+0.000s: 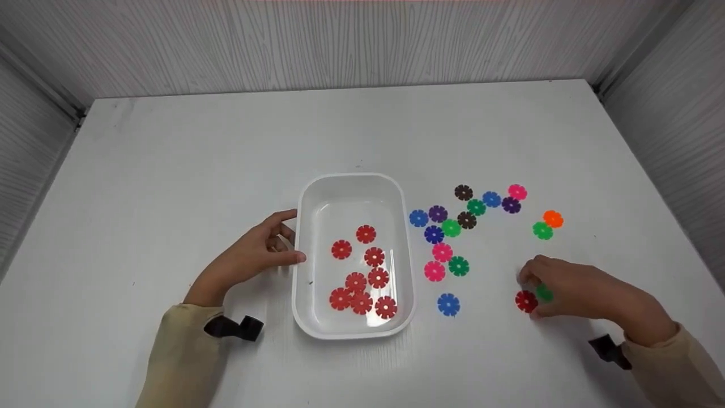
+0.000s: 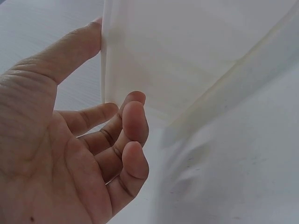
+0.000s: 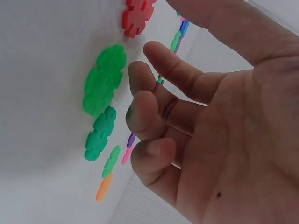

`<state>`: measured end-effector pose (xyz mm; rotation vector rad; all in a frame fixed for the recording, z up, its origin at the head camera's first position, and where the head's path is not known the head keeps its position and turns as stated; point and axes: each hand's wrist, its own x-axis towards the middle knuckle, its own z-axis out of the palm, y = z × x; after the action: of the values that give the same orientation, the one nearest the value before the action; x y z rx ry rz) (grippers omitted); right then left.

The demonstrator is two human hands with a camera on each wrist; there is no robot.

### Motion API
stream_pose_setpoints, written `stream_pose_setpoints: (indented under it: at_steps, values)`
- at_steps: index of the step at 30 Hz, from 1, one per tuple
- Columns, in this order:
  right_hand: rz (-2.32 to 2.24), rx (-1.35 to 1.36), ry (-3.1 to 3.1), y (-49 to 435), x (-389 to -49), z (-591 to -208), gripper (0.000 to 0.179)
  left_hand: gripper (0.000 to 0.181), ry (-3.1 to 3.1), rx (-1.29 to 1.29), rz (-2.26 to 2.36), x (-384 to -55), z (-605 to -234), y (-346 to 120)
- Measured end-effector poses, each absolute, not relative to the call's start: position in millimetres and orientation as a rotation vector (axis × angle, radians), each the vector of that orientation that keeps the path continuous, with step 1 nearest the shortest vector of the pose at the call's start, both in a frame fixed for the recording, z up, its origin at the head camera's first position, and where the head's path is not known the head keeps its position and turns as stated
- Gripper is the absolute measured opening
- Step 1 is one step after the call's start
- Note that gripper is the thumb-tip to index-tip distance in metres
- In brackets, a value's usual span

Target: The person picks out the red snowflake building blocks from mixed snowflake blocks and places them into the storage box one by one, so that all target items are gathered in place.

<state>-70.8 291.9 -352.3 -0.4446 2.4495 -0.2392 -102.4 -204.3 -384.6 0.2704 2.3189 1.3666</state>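
My left hand [image 1: 255,252] holds the near-left side of a white tray [image 1: 296,306], its thumb tip over the rim and its index fingertip at the edge. In the left wrist view the other fingers curl beside the tray wall [image 2: 187,51]. Several red notched plastic discs [image 1: 366,234] lie in the tray, some overlapping. My right hand [image 1: 589,289] hovers low at the right, fingers loosely bent and thumb apart, holding nothing. Just beyond its fingertips lies a red disc [image 1: 526,302], with a green disc [image 1: 544,293] partly hidden under the hand; in the right wrist view this green disc [image 3: 105,79] shows fully.
Right of the tray, a loose cluster of discs in several colours spreads over the white table [image 1: 198,153], including a pink disc [image 1: 434,271] and a brown disc [image 1: 463,192]. A blue disc [image 1: 448,305] lies nearer. An orange disc [image 1: 553,219] touches a light green disc [image 1: 542,230] farther right.
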Motion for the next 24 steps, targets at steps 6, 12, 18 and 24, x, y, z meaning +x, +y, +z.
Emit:
stream_pose_setpoints:
  at_steps: [6,12,18,24]
  values:
    - [-0.171,-0.53,2.493,292,-70,-356,0.044,0.079,2.316,0.276,1.371,-102,-384,-204]
    - [-0.114,-0.574,2.553,286,-71,-355,0.036,0.078,2.325,0.28,1.366,-102,-384,-204]
    - [-0.078,-0.617,2.588,281,-71,-356,0.036,0.079,2.311,0.277,1.383,-102,-385,-204]
    - [-0.092,-0.658,2.606,276,-72,-357,0.039,0.077,2.312,0.258,1.385,-101,-385,-204]
